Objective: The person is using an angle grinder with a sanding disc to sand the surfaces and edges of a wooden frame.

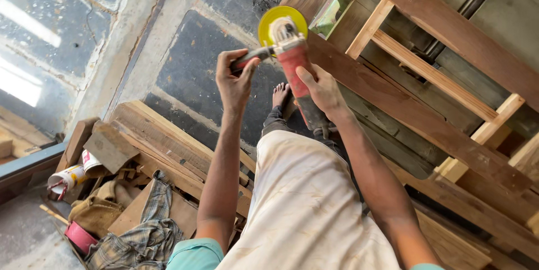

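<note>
Far to my left, two white cans with red labels (76, 174) lie on their sides at the foot of a heap of wooden offcuts (163, 141), with a pink tub (80, 237) below them on the floor and a tan bag (98, 209) just beside it. A checked cloth (147, 230) is draped over the boards next to that. My left hand (234, 82) is curled around the dark side handle (251, 56) of the grinder, fingers wrapped over it and thumb closing on top. The angle grinder (292, 59) itself sits between my hands, red-bodied, its round yellow disc (281, 23) against the edge of a long brown plank (404, 112). My right hand (321, 91) grips the red body from the side, fingers pressed along it. My bare foot (280, 94) shows on the dark floor below the tool. To the right, the plank belongs to a wooden frame (449, 90) with paler cross slats.
</note>
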